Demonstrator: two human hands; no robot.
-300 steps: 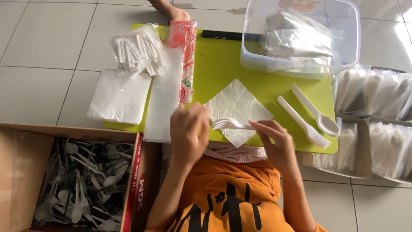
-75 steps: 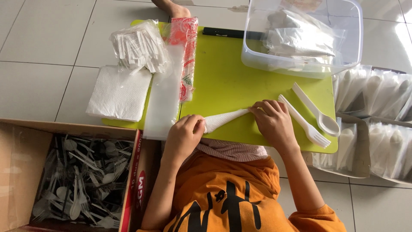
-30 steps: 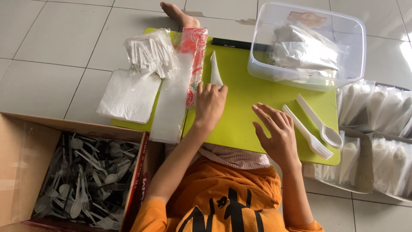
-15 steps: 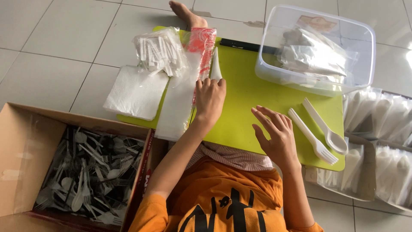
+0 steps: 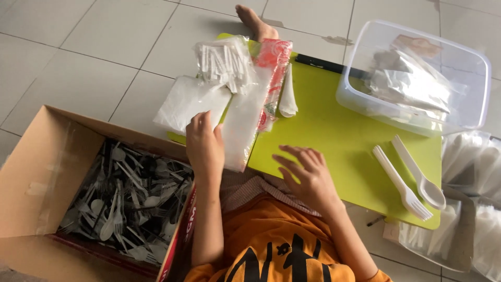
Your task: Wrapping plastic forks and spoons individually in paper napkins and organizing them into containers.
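Grey floor tiles carry a green board point(image 5: 334, 130). I see my left hand point(image 5: 204, 143) spread, fingertips on the napkin stack point(image 5: 189, 102) at the board's left edge; my right hand point(image 5: 308, 175) hovers open, empty, above the board.

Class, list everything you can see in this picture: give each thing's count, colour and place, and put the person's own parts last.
board: one, lime green, on the floor tiles
napkin stack: one, white, at the board's left edge
bagged small white pieces: one bag, clear, behind the napkins
rolled napkin: one, white, on the board
fork: one, white, board's right end
spoon: one, white, beside the fork
tub: one, clear, far right
cardboard box: one, brown, holds plastic cutlery
foot: one, top
left hand: on the napkins
right hand: over the board, empty
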